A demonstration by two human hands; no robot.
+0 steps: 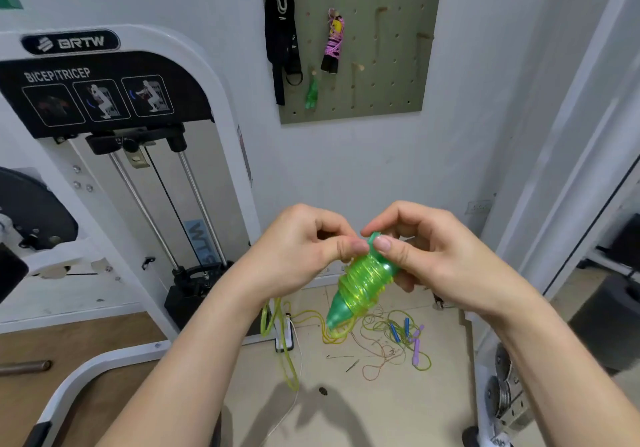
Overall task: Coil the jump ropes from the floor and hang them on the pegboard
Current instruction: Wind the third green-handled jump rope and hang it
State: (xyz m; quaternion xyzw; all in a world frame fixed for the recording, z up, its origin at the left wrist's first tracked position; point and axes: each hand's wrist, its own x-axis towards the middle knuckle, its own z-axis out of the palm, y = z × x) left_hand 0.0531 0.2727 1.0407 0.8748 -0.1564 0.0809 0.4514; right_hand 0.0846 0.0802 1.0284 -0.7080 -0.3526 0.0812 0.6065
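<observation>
Left hand (298,249) and right hand (433,249) both pinch the coiled green rope (360,284) at its top; it slants down-left, pegboard (381,48) far above.

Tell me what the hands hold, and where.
A coiled green rope. The right hand grips its upper handle end; the left hand pinches at that same top end.

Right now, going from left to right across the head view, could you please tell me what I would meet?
The bicep/tricep machine → left hand → coiled green jump rope → right hand.
</observation>
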